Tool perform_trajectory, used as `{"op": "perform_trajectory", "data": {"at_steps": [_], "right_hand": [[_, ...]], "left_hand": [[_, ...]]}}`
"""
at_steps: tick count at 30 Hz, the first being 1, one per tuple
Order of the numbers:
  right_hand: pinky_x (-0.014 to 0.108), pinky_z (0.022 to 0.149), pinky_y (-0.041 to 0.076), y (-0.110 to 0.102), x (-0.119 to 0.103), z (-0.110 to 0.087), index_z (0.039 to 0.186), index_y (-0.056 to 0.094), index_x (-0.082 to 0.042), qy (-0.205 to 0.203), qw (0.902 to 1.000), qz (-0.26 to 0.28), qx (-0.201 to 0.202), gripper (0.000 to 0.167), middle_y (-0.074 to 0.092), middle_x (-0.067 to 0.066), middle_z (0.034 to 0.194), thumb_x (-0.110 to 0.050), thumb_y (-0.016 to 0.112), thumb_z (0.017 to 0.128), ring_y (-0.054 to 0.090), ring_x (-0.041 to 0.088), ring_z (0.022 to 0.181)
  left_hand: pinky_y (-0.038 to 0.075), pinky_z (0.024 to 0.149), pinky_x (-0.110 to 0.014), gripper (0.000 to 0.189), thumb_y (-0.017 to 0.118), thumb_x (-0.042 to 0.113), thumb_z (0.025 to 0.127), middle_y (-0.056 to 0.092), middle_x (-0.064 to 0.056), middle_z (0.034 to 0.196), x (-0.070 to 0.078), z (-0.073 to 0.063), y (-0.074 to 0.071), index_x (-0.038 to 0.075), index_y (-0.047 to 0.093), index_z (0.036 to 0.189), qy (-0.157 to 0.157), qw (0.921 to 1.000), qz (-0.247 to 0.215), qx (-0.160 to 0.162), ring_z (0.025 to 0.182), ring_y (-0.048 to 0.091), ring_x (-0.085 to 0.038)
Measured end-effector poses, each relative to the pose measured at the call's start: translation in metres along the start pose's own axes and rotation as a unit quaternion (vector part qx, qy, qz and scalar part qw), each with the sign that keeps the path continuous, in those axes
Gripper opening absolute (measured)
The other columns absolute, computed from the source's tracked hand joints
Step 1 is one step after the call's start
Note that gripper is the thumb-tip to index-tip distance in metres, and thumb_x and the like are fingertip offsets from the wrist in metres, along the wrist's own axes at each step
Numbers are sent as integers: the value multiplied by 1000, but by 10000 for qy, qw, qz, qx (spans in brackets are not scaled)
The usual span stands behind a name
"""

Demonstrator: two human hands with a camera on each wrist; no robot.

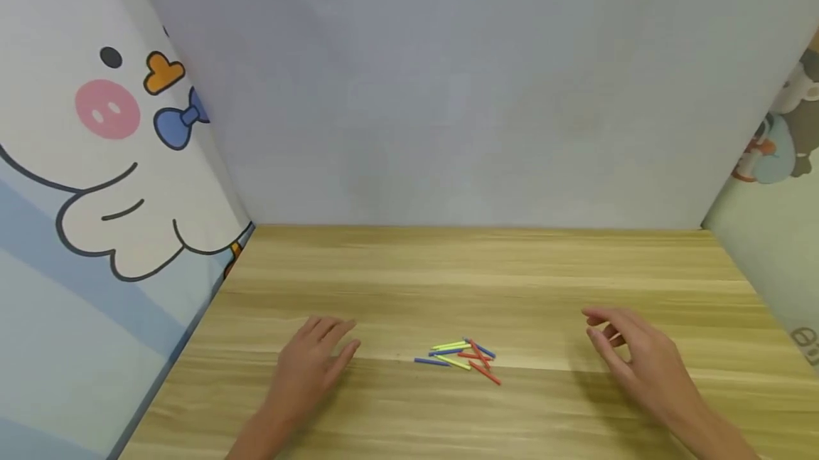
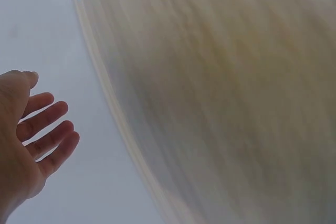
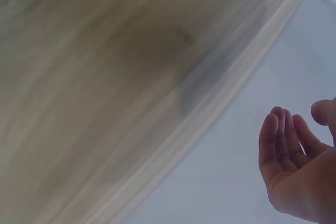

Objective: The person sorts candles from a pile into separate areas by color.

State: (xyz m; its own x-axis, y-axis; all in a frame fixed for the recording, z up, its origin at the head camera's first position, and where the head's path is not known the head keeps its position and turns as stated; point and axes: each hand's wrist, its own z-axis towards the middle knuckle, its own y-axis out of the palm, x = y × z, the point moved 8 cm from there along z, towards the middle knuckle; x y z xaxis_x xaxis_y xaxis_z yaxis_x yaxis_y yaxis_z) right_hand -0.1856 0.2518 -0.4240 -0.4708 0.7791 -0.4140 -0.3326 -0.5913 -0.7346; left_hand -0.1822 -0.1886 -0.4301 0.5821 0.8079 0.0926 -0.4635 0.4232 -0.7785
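Observation:
Several thin coloured sticks lie in a loose pile on the wooden table, among them a blue stick (image 1: 432, 362), a yellow stick (image 1: 453, 362) and a red stick (image 1: 485, 373). Left of the pile is my left hand (image 1: 307, 367), its fingers relaxed and holding nothing; the left wrist view shows the same hand (image 2: 37, 129) with fingers spread. To the right, farther from the sticks, my right hand (image 1: 646, 360) hovers over the table with loosely bent fingers. In the right wrist view that hand (image 3: 296, 156) is bare too.
The wood-grain table (image 1: 409, 275) meets a plain pale wall (image 1: 448, 90) at the back. A cartoon-printed panel (image 1: 160, 190) stands along the left side, and another printed panel (image 1: 774, 232) along the right.

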Motion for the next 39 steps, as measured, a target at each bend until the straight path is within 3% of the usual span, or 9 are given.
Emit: {"op": "perform_trajectory", "data": {"at_steps": [4, 9, 15, 28, 39], "right_hand": [[10, 67, 50, 9, -2, 3, 118, 76, -10, -11, 9997, 241, -12, 28, 76, -1, 102, 0, 78, 92, 64, 0, 79], [10, 65, 50, 23, -7, 6, 112, 77, -10, 20, 9984, 547, -125, 20, 76, 0, 98, -1, 76, 94, 63, -2, 76], [14, 62, 51, 33, -12, 7, 108, 79, -11, 238, 9962, 744, -390, 13, 74, -5, 90, -6, 74, 98, 62, -3, 71], [23, 62, 54, 56, -32, 15, 103, 80, -16, 407, 9885, 982, -1071, 12, 72, -15, 85, -8, 76, 95, 60, -6, 67], [23, 66, 51, 81, -46, 23, 99, 81, -18, 484, 9797, 672, -1825, 11, 73, -15, 89, -10, 78, 92, 57, -7, 67]], "left_hand": [[59, 77, -37, 25, 87, 17, 86, 74, -1, 100, 6, 4, 6, 9, 79, 108, -161, 9989, -434, -35, 94, 67, -19], [59, 72, -33, 21, 88, 15, 86, 74, 3, 95, 11, 5, 9, 12, 80, 105, -345, 9965, -761, 74, 88, 66, -12], [59, 74, -31, 18, 88, 16, 86, 73, 6, 90, 19, 8, 19, 13, 80, 101, -427, 9951, -889, -59, 87, 66, -9], [56, 75, -27, 11, 85, 16, 89, 74, 6, 89, 29, 16, 42, 15, 80, 99, -799, 9839, -1417, -744, 83, 67, -8], [55, 74, -28, 10, 85, 17, 89, 71, 6, 89, 38, 18, 55, 13, 79, 96, -871, 9751, -1488, -1398, 82, 64, -10]]}}
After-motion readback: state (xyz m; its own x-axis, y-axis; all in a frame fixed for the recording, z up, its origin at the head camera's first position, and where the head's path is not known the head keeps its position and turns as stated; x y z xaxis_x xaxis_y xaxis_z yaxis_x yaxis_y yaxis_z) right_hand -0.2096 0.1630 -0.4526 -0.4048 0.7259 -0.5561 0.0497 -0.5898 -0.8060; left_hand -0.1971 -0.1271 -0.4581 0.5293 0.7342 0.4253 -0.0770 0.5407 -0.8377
